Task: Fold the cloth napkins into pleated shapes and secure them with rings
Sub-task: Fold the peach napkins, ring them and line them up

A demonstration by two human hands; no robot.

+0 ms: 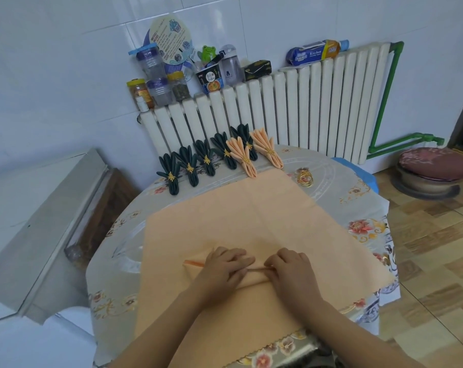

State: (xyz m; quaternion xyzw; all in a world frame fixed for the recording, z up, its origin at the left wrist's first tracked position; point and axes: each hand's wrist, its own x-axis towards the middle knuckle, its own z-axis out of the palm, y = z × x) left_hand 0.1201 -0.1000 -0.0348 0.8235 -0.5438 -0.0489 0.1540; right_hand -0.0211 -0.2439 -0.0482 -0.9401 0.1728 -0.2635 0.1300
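Looking down from my head: the peach napkin lies spread flat on the table, its near edge gathered into the first pleat under my hands. My left hand presses that fold with fairly straight fingers, grasping nothing; my right hand pinches the fold's ridge between curled fingers. At the table's far edge lie five finished dark green napkins and two peach ones, all ringed. Spare gold rings wait near them. This napkin is barely begun, I'd judge: most pleats and its ring remain.
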